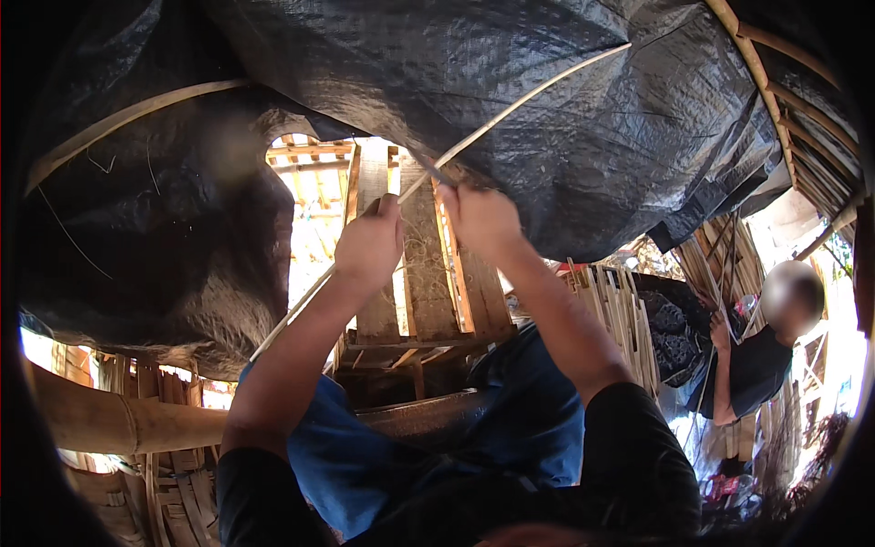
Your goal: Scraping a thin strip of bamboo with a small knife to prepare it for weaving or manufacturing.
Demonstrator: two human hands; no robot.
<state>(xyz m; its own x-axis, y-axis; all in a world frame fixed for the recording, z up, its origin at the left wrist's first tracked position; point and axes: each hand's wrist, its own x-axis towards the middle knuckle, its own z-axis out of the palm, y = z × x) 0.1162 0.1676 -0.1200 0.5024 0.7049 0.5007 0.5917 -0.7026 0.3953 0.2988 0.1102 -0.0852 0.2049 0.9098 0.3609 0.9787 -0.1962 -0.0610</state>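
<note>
A long, thin, pale strip of bamboo (535, 94) slants across in front of me, bending at its far right end. My left hand (368, 244) is closed round it, and its lower end passes beneath my left forearm. Close by on the right, my right hand (486, 221) is closed on a knife (427, 168). The dark blade points up and to the left and meets the strip just beyond my left hand. My fingers hide the knife's handle.
Below my hands is a wooden slatted bench (428, 264). Black plastic sheeting (583, 155) spreads ahead. A thick bamboo pole (137, 427) lies at the left. Several upright bamboo strips (615, 314) stand at the right, near another person (752, 365) in a dark shirt.
</note>
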